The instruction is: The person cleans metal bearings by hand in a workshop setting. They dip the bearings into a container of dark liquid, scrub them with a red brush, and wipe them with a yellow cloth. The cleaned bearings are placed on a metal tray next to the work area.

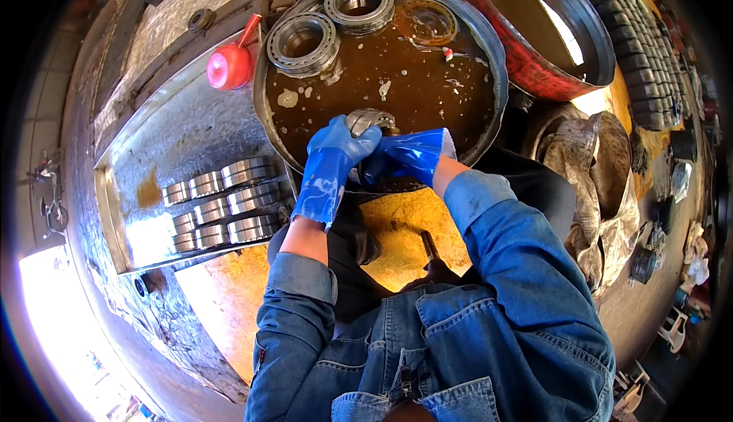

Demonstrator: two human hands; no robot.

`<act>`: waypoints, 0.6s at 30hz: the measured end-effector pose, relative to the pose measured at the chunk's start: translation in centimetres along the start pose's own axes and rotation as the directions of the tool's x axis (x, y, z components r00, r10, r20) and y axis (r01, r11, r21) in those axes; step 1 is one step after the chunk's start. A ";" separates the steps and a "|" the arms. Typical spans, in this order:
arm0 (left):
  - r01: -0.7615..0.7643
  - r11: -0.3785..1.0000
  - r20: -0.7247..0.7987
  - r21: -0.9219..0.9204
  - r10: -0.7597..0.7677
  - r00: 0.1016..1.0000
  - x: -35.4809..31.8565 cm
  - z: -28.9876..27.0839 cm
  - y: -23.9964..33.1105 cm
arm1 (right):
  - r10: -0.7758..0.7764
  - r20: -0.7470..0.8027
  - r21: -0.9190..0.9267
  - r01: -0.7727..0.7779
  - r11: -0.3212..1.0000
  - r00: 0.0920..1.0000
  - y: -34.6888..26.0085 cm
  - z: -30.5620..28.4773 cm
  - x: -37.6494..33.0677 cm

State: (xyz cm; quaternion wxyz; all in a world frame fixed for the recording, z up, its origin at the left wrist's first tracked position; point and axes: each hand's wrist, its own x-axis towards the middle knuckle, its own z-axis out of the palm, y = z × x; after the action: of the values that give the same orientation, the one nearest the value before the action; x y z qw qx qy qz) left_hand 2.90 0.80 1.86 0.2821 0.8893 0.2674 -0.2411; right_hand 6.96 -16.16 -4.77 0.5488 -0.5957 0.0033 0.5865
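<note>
Over the near side of a round metal basin [496,105] of brown liquid, a shiny roller bearing [369,119] is held in both of my hands. My left hand [342,141], in a blue rubber glove, is closed on its left side. The gloved right hand [385,161] closes in from below and the right, its fingers partly in shadow. Two large roller bearings, one at the far left [303,45] and one behind it [359,7], sit in the basin. A thin ring [427,22] lies in the liquid to their right.
A metal tray [114,216] on the left carries rows of shiny bearings [229,200]. Beside the basin lies a red long-necked plastic container [230,65]. Far right stand a red drum [527,48] and stacked dark parts [634,48]; a stained cloth [588,177] hangs nearer.
</note>
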 end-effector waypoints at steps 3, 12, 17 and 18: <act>-0.023 1.000 0.025 -0.003 0.023 0.999 -0.5 -0.4 1.1 | -0.480 0.008 -0.808 0.289 0.514 0.877 2.8 0.8 4.5; 0.041 0.999 -0.007 0.029 -0.040 0.999 0.3 0.2 0.2 | -0.080 0.076 -0.706 0.111 0.699 0.994 0.2 -0.5 2.5; -0.055 0.998 0.000 -0.035 0.055 0.999 -0.7 -0.4 1.0 | -0.158 0.054 -0.510 0.163 0.844 0.986 0.4 -0.7 2.2; -0.028 1.000 -0.001 -0.010 0.028 1.000 -0.4 0.0 0.9 | -0.283 0.082 -0.528 0.282 0.801 0.956 0.7 -0.6 2.3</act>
State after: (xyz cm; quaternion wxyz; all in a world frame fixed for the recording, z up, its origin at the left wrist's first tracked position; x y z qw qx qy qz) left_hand 3.14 0.07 2.43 0.2897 0.8917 0.2560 -0.2356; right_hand 7.72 -15.35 -7.02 0.4423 -0.7187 -0.2485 0.4754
